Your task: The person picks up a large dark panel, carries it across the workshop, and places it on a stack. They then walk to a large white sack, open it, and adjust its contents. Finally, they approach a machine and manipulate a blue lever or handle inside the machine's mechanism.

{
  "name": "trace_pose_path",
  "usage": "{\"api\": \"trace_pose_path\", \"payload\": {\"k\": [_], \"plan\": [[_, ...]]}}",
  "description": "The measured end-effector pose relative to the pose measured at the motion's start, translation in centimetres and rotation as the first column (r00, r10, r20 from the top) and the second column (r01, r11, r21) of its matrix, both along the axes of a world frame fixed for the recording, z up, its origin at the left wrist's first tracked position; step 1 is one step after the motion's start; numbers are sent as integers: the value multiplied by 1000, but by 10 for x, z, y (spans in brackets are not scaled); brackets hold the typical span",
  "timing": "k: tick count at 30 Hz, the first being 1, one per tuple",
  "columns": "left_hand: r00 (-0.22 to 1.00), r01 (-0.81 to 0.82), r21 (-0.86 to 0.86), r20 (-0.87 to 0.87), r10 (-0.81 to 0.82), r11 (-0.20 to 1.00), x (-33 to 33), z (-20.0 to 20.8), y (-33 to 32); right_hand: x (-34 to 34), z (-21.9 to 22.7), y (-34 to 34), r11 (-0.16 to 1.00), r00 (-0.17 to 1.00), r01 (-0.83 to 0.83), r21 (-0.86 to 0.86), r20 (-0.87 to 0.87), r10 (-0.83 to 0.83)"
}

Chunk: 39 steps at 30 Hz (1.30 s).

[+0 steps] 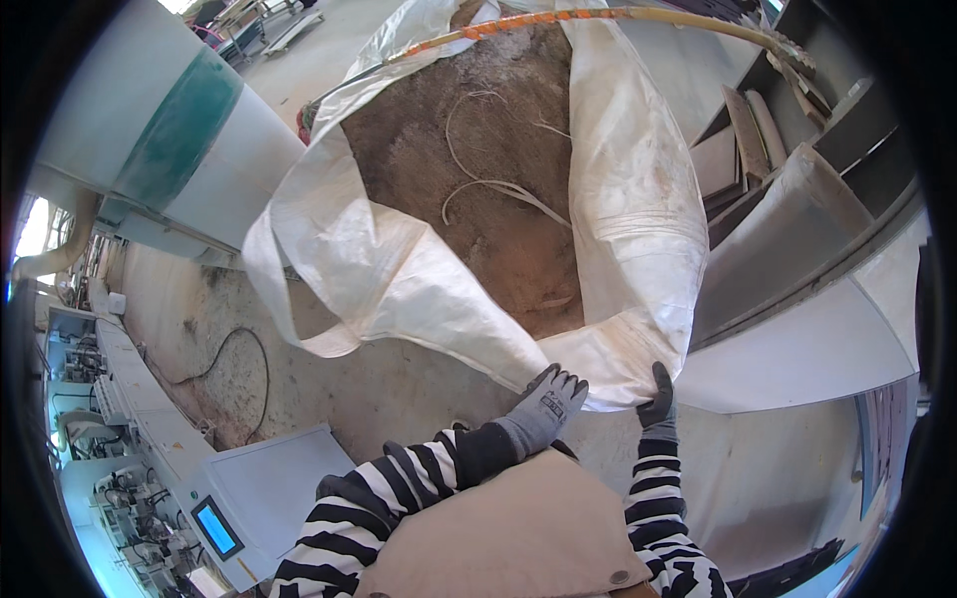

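A large white woven sack [638,214] stands in front of me, its mouth spread wide. Brown sawdust-like powder [498,130] fills it, with thin pale strips [503,186] lying on top. My left hand [546,411], in a grey glove with dark fingertips, has its fingers curled over the near rim. Farther right, my right hand [658,407] grips the sack's near right corner, its thumb up on the outside and its other fingers mostly hidden. The left part of the rim folds outward in a loose flap.
A long curved pole [638,14], partly wrapped in orange, crosses the sack's far end. Boards [748,140] lie in a dark bin at the right. A white and green machine [179,125] stands at the left, above a cabinet with a blue screen [217,526]. A black cable [265,374] curls on the floor.
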<state>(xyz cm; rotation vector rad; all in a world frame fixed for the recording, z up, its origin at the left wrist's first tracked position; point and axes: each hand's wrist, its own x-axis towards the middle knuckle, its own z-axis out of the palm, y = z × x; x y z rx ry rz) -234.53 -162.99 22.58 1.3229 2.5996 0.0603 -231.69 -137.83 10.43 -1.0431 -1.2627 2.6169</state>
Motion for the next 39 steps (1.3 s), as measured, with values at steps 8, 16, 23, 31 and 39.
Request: {"api": "trace_pose_path", "payload": {"k": [8, 16, 23, 31, 39], "plan": [[983, -186, 311, 60, 176, 932, 12, 14, -43, -8, 31, 11, 745, 969, -243, 621, 181, 166], [764, -645, 357, 307, 568, 675, 90, -8, -183, 5, 69, -95, 259, 989, 82, 962, -111, 100], [278, -957, 214, 483, 830, 196, 245, -30, -336, 42, 124, -313, 662, 673, -494, 564, -233, 701], [-231, -866, 248, 573, 786, -435, 378, -52, -398, 69, 136, -517, 42, -29, -773, 632, -102, 994], [-383, -708, 253, 648, 659, -660, 390, -45, -444, 47, 120, -652, -192, -285, -774, 604, -61, 957]]}}
